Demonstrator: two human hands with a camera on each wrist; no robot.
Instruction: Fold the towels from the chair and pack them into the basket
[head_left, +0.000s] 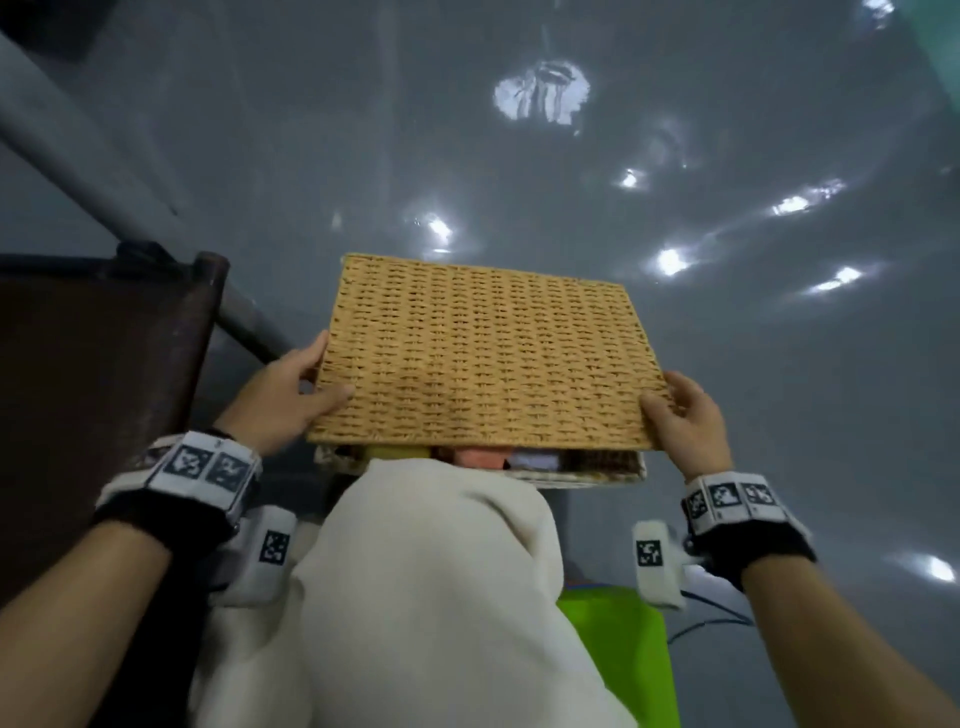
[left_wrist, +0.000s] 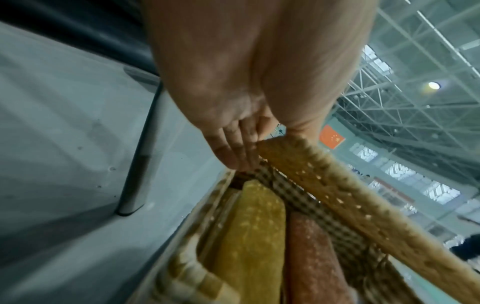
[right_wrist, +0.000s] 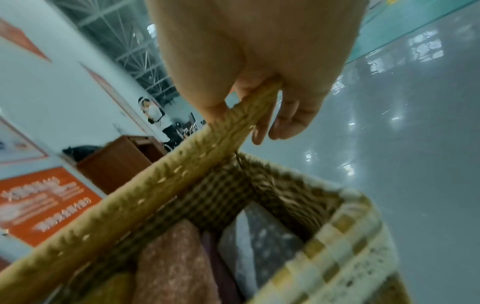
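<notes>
Head view shows me holding the woven lid (head_left: 488, 353) by its two near corners, tilted over the basket (head_left: 587, 470) with a gap open on my side. My left hand (head_left: 283, 397) pinches the left corner, thumb on top and fingers (left_wrist: 233, 152) underneath; my right hand (head_left: 685, 415) does the same at the right corner, its fingers (right_wrist: 288, 121) curled under the edge. Both grips are closed on the lid, nothing else.

Just below my fingers, inside the basket, the folded towels stand side by side: a yellow towel (left_wrist: 249, 232) nearest the left fingers, a pink towel (left_wrist: 311, 261) beside it, a grey towel (right_wrist: 259, 232) under the right fingers. The packing looks finished to me; closing is what remains.

The risk I see is at the rim. The towels sit high, so a lid lowered unevenly could catch on a fold and ride up on one side. My fingers under the edge could also be trapped between lid and rim. A cream cloth (head_left: 415, 597) hangs between my wrists and hides the near wall, so I cannot judge the seating there.
</notes>
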